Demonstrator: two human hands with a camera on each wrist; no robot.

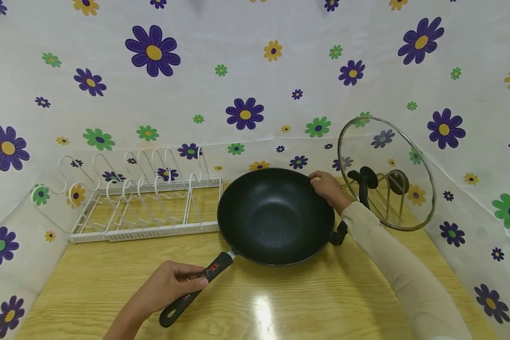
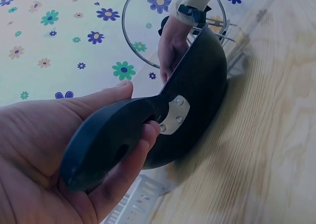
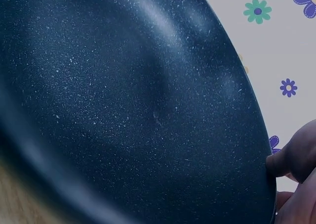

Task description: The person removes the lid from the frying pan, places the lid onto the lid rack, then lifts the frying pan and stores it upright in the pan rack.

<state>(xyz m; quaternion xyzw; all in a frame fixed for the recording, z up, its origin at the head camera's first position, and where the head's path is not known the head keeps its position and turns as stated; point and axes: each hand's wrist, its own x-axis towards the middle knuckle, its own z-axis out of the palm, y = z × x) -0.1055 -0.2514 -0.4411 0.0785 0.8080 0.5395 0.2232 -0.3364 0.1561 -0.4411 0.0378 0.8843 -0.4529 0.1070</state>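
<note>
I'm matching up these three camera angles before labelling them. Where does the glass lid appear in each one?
Head: the glass lid is toward the right, just right of the right hand.
Left wrist: the glass lid is at the top, around the middle, partly behind the right hand.
Right wrist: not in it.
Shared landmark: the right hand at the rim of the wok, seen in all three.

A black wok point(image 1: 276, 217) fills the middle of the head view, tilted so that its speckled, glossy interior faces the camera. Its long black handle point(image 1: 217, 267), marked in red, slants toward the lower left, gripped by the left hand point(image 1: 170, 285). The right hand point(image 1: 328, 188) pinches the rim at upper right, above a short side handle point(image 1: 339, 233).
</note>
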